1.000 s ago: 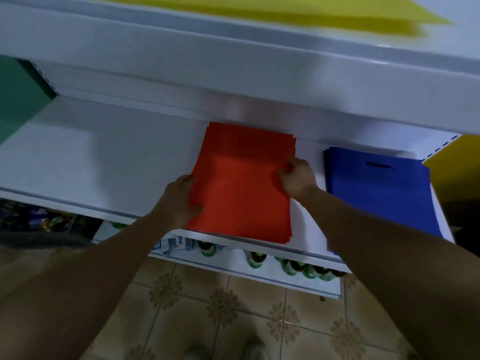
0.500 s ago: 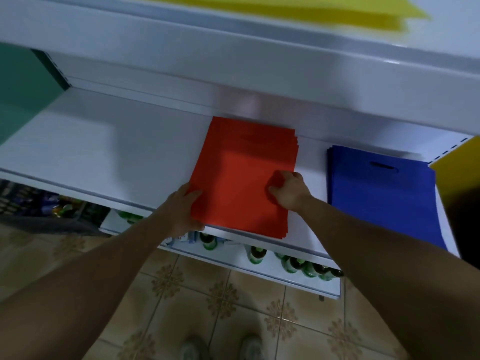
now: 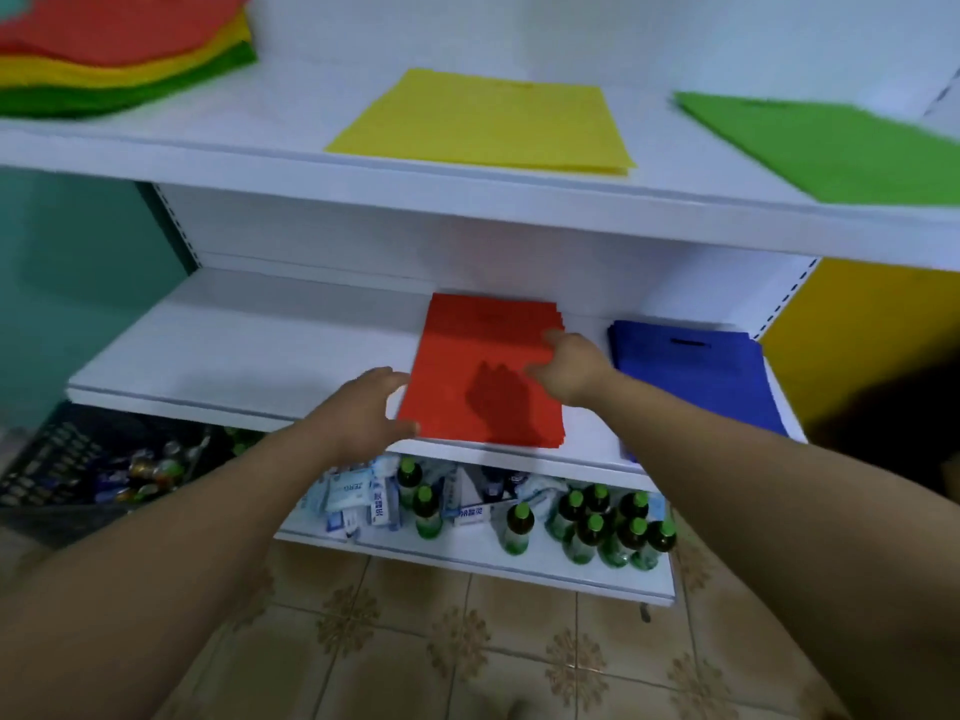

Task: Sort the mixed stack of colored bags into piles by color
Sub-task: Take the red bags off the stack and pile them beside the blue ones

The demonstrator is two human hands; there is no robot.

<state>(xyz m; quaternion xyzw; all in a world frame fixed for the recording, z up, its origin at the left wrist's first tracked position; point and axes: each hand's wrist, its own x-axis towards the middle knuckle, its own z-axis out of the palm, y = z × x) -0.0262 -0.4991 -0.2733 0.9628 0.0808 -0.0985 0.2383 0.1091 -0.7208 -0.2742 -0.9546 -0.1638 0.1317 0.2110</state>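
Currently, left hand (image 3: 363, 413): open, fingers spread and lightly curved, gripping nothing; the fingertips meet the left edge of the red pile (image 3: 467, 345) near its front corner.
Right hand (image 3: 566, 366): open and empty, fingers relaxed; it hovers over the pile's right edge, and its shadow on the top bag suggests a gap beneath the palm.
Red pile: lies flat on the middle shelf (image 3: 234, 345), front edge close to the shelf lip; the right-hand edges fan out slightly, so the bags are not fully flush.
Blue pile (image 3: 696, 376): just beside the red pile on the right, not touching it, handle slot toward the back.
Upper shelf (image 3: 260, 137): yellow pile (image 3: 488, 122) at centre, green pile (image 3: 831, 148) at right, mixed stack (image 3: 114, 44) at far left, with red on top and yellow and green beneath.
Lower shelf: bottles (image 3: 592, 527) and packets (image 3: 358, 501); not part of the task.
Step in hand (judged): squaring the red pile.
Method: set flat palms against opposite edges and close them together; then align the front edge with the lip. Keep pressure light so the thin bags neither buckle nor slide.
Caution: a sideways shove from the left could push red bags into the blue pile; brace the right edge first.
Progress (judged): four colour piles are started; the mixed stack looks thick, so much sorting remains.
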